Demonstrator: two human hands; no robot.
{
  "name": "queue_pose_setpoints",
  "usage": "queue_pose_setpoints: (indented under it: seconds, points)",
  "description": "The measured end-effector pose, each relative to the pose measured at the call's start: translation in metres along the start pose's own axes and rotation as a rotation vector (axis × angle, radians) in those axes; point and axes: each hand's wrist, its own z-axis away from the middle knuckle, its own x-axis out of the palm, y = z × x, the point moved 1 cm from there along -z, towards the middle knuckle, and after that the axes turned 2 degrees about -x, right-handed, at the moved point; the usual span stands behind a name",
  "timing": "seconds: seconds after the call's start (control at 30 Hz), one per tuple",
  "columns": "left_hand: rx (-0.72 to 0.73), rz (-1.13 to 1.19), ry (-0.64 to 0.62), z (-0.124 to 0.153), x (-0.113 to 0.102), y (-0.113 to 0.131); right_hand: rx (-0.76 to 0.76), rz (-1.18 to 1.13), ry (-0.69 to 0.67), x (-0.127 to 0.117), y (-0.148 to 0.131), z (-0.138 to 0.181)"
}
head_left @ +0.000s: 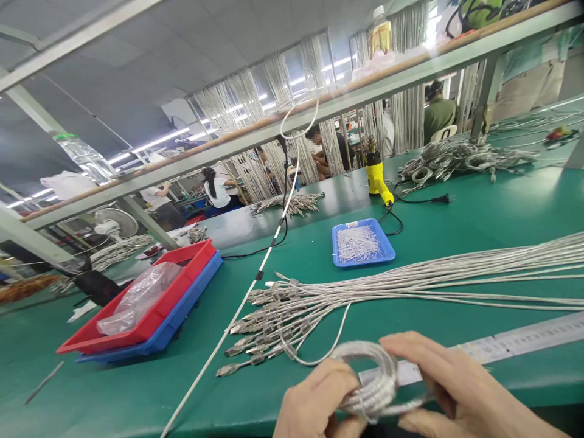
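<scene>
Both hands, left hand (314,398) and right hand (449,386), pinch one coiled silvery cable (371,380), nearly wound; beyond the grip, a fan of straight silvery cables (410,283) lies uncoiled.

The bench (479,207) has a smooth, slightly glossy green top; the cables (410,283) look silvery, braided; trays (150,316) are glossy plastic.

cable bundle (456,277) cut off right, wrists below frame, ruler (524,340) markings unreadable
</scene>
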Motion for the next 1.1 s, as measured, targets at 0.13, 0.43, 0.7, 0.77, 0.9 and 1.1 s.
queue_pose_setpoints:
  seconds: [0.13,0.43,0.7,0.77,0.9,1.1]
  points:
    - [0.215,-0.422,0.167,-0.004,0.015,-0.028,-0.111,0.223,-0.066,0.007,0.017,-0.002]
    - [0.311,-0.666,0.141,-0.001,0.047,-0.052,-0.175,0.347,-0.098,0.042,0.067,0.012]
    - [0.325,-0.675,0.142,-0.008,0.045,-0.055,-0.207,0.344,0.010,0.044,0.067,0.016]
    - [0.357,-0.721,0.161,-0.011,0.046,-0.053,-0.191,0.354,0.022,0.044,0.067,0.017]
    - [0.348,-0.764,0.161,-0.013,0.050,-0.051,-0.176,0.363,0.046,0.041,0.065,0.018]
    - [0.387,-0.832,0.333,-0.014,0.058,-0.065,-0.157,0.406,0.065,0.040,0.069,0.021]
